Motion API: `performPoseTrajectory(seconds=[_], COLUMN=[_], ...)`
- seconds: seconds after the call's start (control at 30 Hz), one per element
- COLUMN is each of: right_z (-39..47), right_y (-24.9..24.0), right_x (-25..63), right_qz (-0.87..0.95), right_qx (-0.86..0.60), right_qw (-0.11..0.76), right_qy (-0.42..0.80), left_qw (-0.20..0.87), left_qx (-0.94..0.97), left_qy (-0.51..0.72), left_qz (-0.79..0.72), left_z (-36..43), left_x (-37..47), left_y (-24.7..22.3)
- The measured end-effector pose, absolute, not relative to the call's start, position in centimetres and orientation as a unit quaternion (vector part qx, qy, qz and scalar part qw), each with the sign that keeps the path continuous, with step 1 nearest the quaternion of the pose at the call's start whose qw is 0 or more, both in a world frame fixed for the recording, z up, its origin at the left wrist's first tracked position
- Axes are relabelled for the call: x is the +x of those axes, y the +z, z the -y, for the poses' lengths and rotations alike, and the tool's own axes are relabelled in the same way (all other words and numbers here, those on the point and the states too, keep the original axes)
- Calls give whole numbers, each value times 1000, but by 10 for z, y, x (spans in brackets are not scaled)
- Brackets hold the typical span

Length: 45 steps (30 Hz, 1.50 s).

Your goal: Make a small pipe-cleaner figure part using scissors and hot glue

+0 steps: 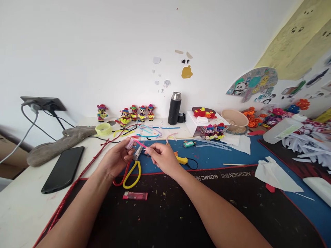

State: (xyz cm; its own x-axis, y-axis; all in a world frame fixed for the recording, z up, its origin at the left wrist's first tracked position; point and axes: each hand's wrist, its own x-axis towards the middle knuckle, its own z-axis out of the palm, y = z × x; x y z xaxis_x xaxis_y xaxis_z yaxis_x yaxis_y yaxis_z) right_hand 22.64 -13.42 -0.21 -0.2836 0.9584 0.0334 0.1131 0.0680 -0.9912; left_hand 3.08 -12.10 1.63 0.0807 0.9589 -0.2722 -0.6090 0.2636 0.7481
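My left hand [117,158] is closed on a small pale-pink fuzzy piece [130,143], partly hidden by the fingers. A bright pink pipe cleaner [140,143] runs from that piece to my right hand [161,156], whose thumb and forefinger pinch its end. Just below and between both hands lie scissors [132,174] with one red and one yellow handle, blades pointing away. Nearer to me on the black mat is a pink transparent lighter [135,196]. Behind my right wrist shows part of a yellow glue gun [181,160].
A black phone [63,169] lies at left beside a red braided cord [89,164]. Loose pipe cleaners [148,131], small fuzzy figures [124,117] and a black thermos [174,108] stand or lie toward the wall. A plastic bottle [284,129] stands at right.
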Motion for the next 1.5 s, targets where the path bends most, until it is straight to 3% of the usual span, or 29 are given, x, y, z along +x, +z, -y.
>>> performPoseTrajectory(seconds=[0.37, 0.53, 0.63, 0.7, 1.03, 1.13, 1.33, 1.5], right_z=[140, 123, 104, 96, 120, 124, 127, 132], right_y=[7, 4, 1, -2, 9, 9, 12, 13], right_x=[226, 236, 252, 261, 248, 244, 242, 239], right_qz=[615, 526, 487, 504, 674, 691, 626, 679], right_qx=[-423, -418, -456, -497, -513, -492, -448, -433], right_qw=[332, 435, 527, 540, 450, 423, 474, 413], right_qy=[578, 599, 526, 455, 283, 319, 427, 426], left_qw=[647, 656, 658, 658, 649, 645, 648, 664], left_qx=[187, 215, 239, 253, 302, 321, 373, 380], left_qy=[611, 598, 582, 571, 554, 547, 536, 526], left_qz=[-416, -407, -414, -420, -425, -427, -393, -370], left_z=[115, 116, 119, 121, 121, 123, 131, 136], left_x=[19, 25, 30, 33, 32, 32, 40, 44], left_y=[22, 16, 14, 13, 6, 5, 13, 17])
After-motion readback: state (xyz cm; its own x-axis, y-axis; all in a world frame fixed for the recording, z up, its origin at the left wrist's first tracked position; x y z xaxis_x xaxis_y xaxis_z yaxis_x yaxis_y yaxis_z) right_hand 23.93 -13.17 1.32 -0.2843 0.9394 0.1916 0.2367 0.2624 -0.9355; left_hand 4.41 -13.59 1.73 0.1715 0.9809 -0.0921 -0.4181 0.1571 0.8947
